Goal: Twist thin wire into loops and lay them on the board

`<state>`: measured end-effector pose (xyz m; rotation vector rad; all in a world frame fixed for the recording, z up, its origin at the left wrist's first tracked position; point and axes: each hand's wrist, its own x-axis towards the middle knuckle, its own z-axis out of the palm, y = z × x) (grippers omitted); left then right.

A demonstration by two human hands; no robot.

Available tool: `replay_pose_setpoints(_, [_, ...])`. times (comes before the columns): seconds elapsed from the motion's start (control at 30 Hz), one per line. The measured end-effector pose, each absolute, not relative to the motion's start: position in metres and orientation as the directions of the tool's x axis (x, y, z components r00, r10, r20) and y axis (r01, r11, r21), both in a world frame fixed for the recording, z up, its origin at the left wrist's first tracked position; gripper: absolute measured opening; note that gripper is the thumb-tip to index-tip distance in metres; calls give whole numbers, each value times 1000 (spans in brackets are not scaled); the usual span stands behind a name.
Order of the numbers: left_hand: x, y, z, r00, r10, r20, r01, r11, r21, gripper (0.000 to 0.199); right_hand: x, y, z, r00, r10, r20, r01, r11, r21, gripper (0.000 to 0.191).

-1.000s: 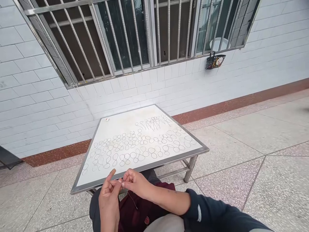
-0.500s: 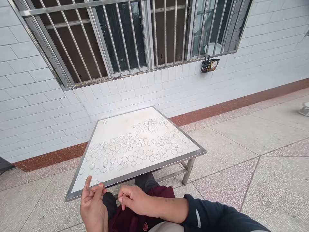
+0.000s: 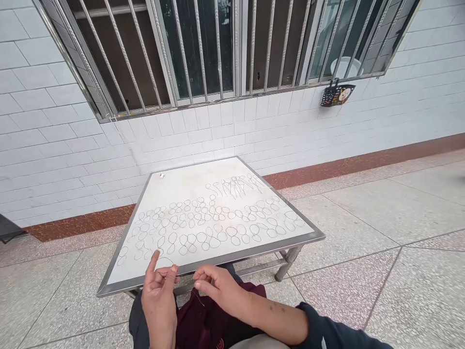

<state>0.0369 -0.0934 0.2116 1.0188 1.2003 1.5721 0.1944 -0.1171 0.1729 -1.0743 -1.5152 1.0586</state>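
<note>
Now parted, apparently pausing two-handed work: pinching thin wire in left hand, curling right hand, unclear if gripping, near tabletop

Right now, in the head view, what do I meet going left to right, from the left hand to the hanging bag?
Left hand → right hand → near-right table leg → dark patterned bag.

strand by right hand too thin to trace, window cut off above
</note>
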Motion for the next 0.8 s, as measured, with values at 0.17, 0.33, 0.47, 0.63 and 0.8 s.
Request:
replay_pose_setpoints(0.17, [58, -94, 193, -214, 977, 14, -236, -66, 970, 70, 189, -108, 166, -166, 964, 208, 162, 235, -958, 8])
replay_pose_setpoints(0.33, [54, -87, 183, -197, 978, -61, -382, -19, 924, 69, 190, -101, 149, -161, 959, 233, 259, 268, -928, 10])
replay_pose_setpoints(0.47, [56, -69, 182, -223, 973, -52, -346, -29, 938, 68, 194, -91, 142, -160, 946, 282, 344, 321, -882, 12])
replay_pose_setpoints(0.63, [67, -37, 183, -114, 994, 3, -151, -20, 988, 73, 208, -65, 144, -50, 965, 259, 373, 259, -891, 15])
replay_pose_setpoints(0.8, [53, -15, 166, -135, 986, 100, 128, -83, 988, 62, 263, 1, 160, 161, 986, 52, 381, -13, -924, 20])
